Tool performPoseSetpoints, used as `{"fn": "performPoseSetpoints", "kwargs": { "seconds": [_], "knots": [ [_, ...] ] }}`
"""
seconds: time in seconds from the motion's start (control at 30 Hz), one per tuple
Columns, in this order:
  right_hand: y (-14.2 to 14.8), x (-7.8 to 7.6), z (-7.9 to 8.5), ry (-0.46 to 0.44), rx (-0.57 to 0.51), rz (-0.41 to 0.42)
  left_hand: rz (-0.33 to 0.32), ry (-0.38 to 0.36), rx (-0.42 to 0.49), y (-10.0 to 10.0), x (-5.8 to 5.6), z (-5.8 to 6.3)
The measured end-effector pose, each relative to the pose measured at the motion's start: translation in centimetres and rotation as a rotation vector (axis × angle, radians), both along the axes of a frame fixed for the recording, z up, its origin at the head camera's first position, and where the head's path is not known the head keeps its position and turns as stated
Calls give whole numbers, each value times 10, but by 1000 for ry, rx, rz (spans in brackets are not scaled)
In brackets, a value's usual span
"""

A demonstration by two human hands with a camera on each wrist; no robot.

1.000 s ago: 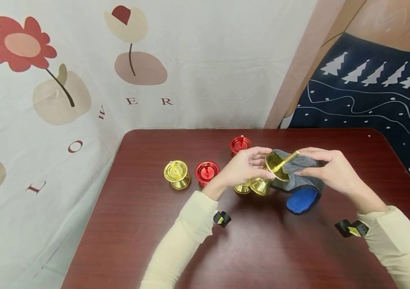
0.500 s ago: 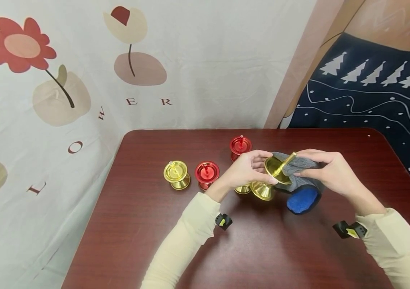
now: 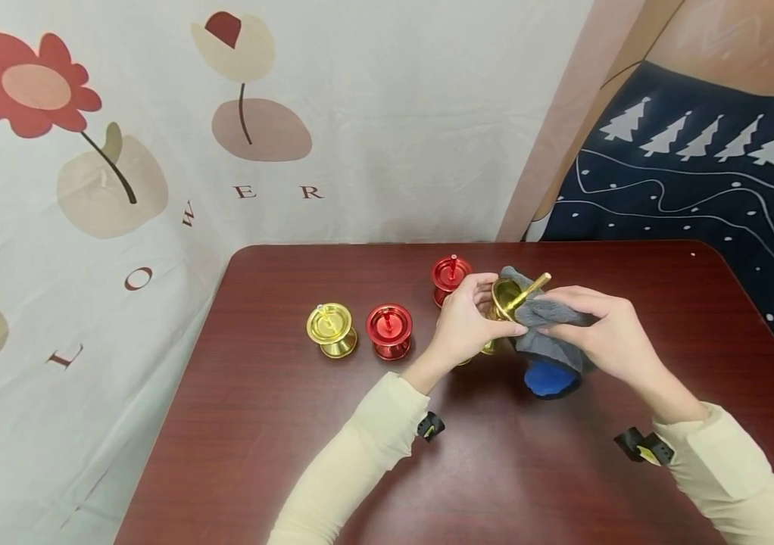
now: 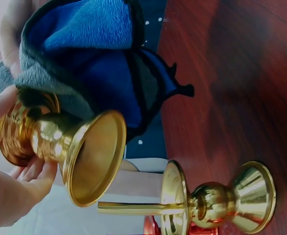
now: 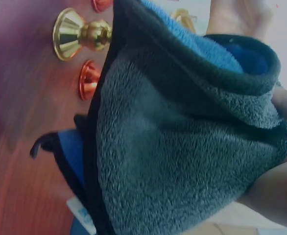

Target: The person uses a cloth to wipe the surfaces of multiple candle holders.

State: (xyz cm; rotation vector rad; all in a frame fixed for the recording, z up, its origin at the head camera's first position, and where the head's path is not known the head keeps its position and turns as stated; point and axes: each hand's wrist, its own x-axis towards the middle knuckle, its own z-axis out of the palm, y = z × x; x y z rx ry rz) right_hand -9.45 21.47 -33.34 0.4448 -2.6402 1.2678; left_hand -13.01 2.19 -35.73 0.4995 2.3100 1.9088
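Note:
My left hand (image 3: 465,322) grips a gold candle holder (image 3: 506,294) by its cup, tilted and lifted above the table. A long spike leans out of the cup toward the right. In the left wrist view, the flared foot (image 4: 97,159) points sideways with its hollow underside showing. My right hand (image 3: 608,325) pinches a grey cloth (image 3: 550,344) with a blue lining and dark edging. The cloth lies against the cup's right side, and its loose end hangs down. Another gold candle holder (image 4: 212,196) stands upright below the left hand, mostly hidden in the head view.
Two red candle holders (image 3: 389,329) stand upright, the farther red one (image 3: 451,274) behind my left hand. At the left stands a gold candle holder (image 3: 331,325). All are on a dark red-brown table (image 3: 278,424), with printed fabric (image 3: 414,136) hanging behind it.
Both hands have shifted slightly left and away from me with the candle holder and cloth. The holder's tilt has changed, and its foot is now mostly behind the left hand and cloth.

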Motion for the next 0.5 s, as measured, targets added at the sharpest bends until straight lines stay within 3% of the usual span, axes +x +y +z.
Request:
{"fn": "performPoseSetpoints", "kwargs": {
  "seconds": [0.2, 0.5],
  "knots": [
    [-2, 1, 1, 28, 24, 19, -8, 2, 1, -1, 0, -1],
    [24, -10, 8, -78, -59, 92, -160, -133, 132, -5, -2, 5]
  ]
}}
